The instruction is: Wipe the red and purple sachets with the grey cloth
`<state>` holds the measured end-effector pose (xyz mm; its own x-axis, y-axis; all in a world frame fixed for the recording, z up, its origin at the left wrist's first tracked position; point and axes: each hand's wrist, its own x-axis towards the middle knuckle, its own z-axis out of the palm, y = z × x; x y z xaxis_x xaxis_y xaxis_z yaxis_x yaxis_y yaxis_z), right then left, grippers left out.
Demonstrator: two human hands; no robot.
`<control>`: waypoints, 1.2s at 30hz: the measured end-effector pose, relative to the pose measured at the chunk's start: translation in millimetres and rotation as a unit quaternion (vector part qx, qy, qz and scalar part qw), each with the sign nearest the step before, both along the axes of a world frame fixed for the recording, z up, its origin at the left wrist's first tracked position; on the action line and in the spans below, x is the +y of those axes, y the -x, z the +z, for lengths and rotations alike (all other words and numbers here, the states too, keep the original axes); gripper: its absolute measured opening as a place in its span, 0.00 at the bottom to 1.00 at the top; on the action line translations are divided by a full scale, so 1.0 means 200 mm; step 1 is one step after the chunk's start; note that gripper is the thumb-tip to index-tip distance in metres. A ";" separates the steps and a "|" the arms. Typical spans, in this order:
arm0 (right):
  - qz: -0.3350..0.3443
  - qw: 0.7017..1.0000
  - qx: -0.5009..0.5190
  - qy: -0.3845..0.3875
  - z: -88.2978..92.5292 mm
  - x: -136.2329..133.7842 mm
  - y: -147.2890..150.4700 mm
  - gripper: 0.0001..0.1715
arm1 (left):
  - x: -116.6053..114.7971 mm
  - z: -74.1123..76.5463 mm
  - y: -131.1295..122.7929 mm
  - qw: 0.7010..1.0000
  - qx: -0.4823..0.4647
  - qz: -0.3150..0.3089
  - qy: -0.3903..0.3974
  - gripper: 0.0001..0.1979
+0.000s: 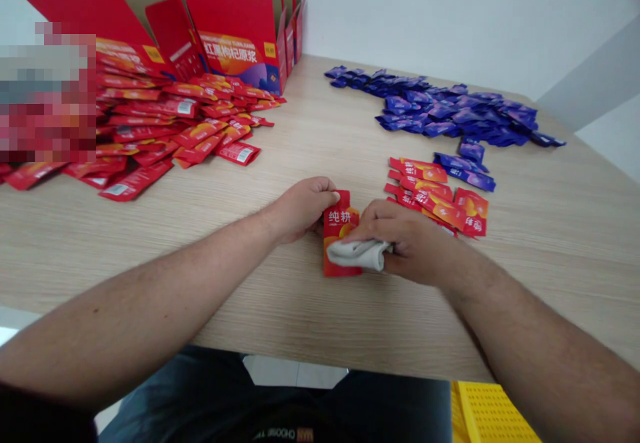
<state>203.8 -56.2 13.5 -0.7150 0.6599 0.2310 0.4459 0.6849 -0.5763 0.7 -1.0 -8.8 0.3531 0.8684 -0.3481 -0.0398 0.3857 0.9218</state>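
A red and orange sachet (341, 218) is upright in view near the front of the table, pinched near its top left by my left hand (306, 208). My right hand (407, 238) grips a folded white cloth (357, 254), which lies against the lower part of the sachet's printed face. Just beyond my right hand, a small group of similar red sachets (433, 193) overlaps on the table. The fingertips of my right hand are partly hidden behind the cloth.
A large heap of red sachets (150, 120) covers the left side, before open red cardboard boxes (235, 23). Dark blue sachets (450, 111) lie in a long pile at the back right. Below the table's front edge, a yellow crate (495, 410) shows at the right.
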 end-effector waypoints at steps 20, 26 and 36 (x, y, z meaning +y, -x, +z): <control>0.087 0.990 -0.026 0.107 0.03 -0.10 0.07 0.23 | 0.00 0.00 0.00 0.999 0.000 0.033 -0.015 0.07; -0.114 0.987 0.043 -0.103 -0.03 -0.01 0.03 0.16 | 0.00 0.01 0.01 1.000 0.003 -0.020 -0.011 0.07; -0.331 0.923 0.068 -0.186 -0.03 0.05 -0.01 0.09 | -0.01 0.01 0.00 0.999 -0.031 0.024 -0.009 0.05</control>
<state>205.5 -46.6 7.9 -0.1306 0.7989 0.5871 0.7780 0.4496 -0.4389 1.4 -2.1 -7.0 0.3316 0.8907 -0.3110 -0.1151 0.3654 0.9237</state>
